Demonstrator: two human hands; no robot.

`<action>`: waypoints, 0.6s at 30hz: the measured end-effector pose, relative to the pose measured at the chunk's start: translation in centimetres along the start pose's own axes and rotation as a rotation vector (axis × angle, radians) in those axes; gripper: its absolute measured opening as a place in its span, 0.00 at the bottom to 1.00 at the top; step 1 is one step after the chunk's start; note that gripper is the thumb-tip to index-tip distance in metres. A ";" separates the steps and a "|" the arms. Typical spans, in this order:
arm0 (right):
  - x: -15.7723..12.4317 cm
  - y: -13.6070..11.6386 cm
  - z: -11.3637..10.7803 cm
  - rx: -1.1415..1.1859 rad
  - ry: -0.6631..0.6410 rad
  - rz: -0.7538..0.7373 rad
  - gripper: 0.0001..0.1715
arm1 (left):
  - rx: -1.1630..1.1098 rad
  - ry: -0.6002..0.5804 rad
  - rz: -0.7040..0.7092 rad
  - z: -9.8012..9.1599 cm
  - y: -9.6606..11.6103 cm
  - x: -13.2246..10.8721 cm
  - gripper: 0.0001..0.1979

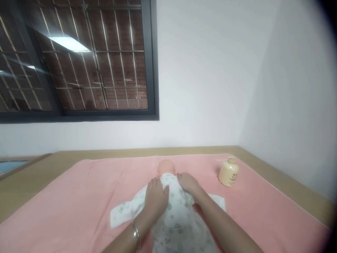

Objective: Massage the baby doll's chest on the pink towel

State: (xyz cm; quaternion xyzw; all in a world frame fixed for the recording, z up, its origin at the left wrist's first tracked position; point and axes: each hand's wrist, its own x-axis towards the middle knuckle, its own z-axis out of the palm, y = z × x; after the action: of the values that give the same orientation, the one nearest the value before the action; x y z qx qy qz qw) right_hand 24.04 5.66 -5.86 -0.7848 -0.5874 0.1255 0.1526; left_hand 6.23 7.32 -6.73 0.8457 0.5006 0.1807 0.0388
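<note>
A baby doll (166, 166) with a bald head lies along the middle of the pink cloth, its face not visible. White baby clothes (179, 218) with a small green print cover its body, and the sleeves spread out to both sides. My left hand (155, 195) rests on the clothes at the left shoulder, fingers stretched out and thumb apart. On the other shoulder, my right hand (188, 183) curls round the cloth beside the neck, most of its fingers hidden. A silver bracelet (135, 230) circles my left wrist.
Right of the doll, a cream-yellow bottle (228, 173) stands on the pink cloth (86, 196). The cloth covers a tan padded surface (31, 188) that reaches the white wall (205, 88). A dark-framed window (155, 70) with bars is at upper left.
</note>
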 end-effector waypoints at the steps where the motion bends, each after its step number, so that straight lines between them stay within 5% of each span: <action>1: -1.0 -0.3 0.5 -0.031 0.067 -0.023 0.30 | -0.013 -0.065 -0.020 -0.6 0.0 0.7 0.26; 5: -4.0 -2.1 1.7 -0.193 0.304 -0.254 0.23 | -0.077 -0.286 -0.116 -2.4 0.5 3.3 0.31; 12: 1.0 -2.1 -1.4 -0.052 -0.124 -0.046 0.22 | 0.154 -0.103 0.020 -1.5 2.3 0.0 0.29; 15: 0.9 -1.7 -1.4 -0.035 -0.115 -0.014 0.24 | 0.130 -0.105 0.015 -1.2 1.8 0.6 0.29; 18: -1.9 -1.9 0.0 -0.068 0.034 -0.051 0.25 | -0.005 -0.255 -0.098 -1.6 0.6 3.5 0.33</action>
State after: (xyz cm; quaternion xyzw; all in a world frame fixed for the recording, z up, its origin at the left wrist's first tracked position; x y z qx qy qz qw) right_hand 21.87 4.31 -5.07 -0.7762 -0.6086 0.0879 0.1390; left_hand 7.73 9.84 -4.19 0.8363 0.5317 0.0711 0.1131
